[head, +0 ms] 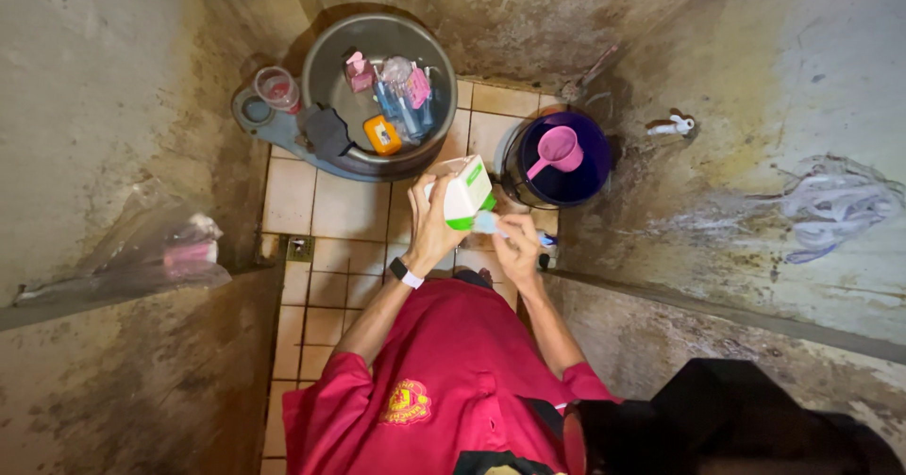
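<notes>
Near the middle of the head view, the left hand (432, 234) is wrapping its fingers around a white tube with a green cap (464, 195), tilting it cap-down toward the lower right so its mouth is meeting the head of a toothbrush (510, 231). The right hand (517, 247) is pinching that pale blue toothbrush by its handle and keeping it level just under the cap, which is what a bristle head being loaded would call for. Both hands are hanging over the tiled floor (326, 211), close to the body, with a dark band showing on the left wrist and red sleeves (444, 381) filling the lower centre.

Toward the upper centre, a grey metal basin (330, 60) is sitting against the wall and gathering small toiletries: a pink pump bottle (359, 71), an orange container (382, 135) and clear bottles, all kept together and off the wet floor. A clear cup (276, 88) is standing at the basin's left rim.

At the right of centre, a purple bucket (590, 168) is holding a pink scoop (557, 150), its handle leaning toward the lower left, within reach. On the right wall, a small white tap (675, 126) is sticking out just beside the bucket. On the left, a clear plastic bag (179, 249) is resting on a ledge.
</notes>
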